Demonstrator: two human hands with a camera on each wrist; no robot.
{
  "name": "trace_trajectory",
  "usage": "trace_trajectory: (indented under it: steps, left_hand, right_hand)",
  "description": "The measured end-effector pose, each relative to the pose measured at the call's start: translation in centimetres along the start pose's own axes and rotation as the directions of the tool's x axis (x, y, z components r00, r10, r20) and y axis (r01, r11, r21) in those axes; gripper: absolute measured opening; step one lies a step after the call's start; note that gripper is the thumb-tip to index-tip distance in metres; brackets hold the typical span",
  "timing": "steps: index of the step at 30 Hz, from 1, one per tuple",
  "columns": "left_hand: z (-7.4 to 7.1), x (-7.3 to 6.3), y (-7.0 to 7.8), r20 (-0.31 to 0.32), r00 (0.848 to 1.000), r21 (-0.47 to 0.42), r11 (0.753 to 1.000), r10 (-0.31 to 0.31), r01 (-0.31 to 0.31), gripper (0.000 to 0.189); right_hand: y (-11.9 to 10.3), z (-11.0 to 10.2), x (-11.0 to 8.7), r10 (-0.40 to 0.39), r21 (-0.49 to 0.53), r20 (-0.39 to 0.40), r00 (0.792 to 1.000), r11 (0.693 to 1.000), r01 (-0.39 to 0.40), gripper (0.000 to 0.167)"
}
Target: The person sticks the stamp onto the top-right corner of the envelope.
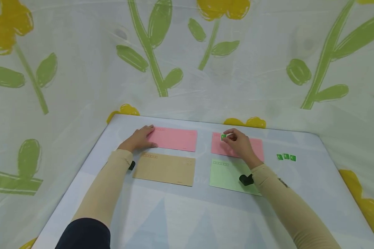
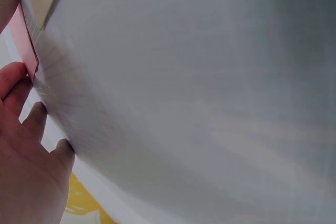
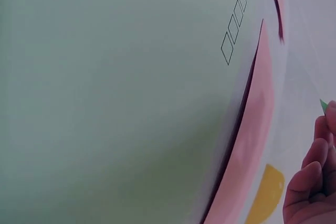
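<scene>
My left hand (image 1: 139, 140) rests at the left end of a pink envelope (image 1: 176, 139), thumb along its lower edge and fingers near its top corner. In the left wrist view, the fingers of that hand (image 2: 31, 156) are spread at the pink paper's corner. With thumb and fingertips my right hand (image 1: 241, 143) pinches a small green stamp (image 1: 223, 137) over the upper left part of a second pink envelope (image 1: 216, 148). Only a green corner of the stamp (image 3: 323, 106) shows in the right wrist view.
Nearer me lie a brown envelope (image 1: 165, 170) on the left and a light green envelope (image 1: 227, 176), partly under the right forearm, on the right. Three green stamps (image 1: 286, 157) lie side by side to the right. A flower-patterned curtain (image 1: 237, 86) surrounds the white table (image 1: 180, 214).
</scene>
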State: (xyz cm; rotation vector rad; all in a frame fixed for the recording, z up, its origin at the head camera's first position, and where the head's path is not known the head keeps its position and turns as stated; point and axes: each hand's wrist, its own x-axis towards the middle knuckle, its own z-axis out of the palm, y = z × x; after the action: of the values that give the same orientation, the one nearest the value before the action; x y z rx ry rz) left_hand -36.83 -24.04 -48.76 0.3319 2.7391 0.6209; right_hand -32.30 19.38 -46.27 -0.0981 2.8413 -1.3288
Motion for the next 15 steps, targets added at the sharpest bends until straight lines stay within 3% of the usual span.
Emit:
trace_trajectory:
  steps: [15]
  left_hand:
    - [0.0, 0.0, 0.1, -0.009, 1.0, 0.02, 1.0, 0.005, -0.005, 0.097]
  right_hand:
    - [-1.0, 1.7, 0.7, -0.017, 0.033, 0.015, 1.0, 0.999, 0.016, 0.028]
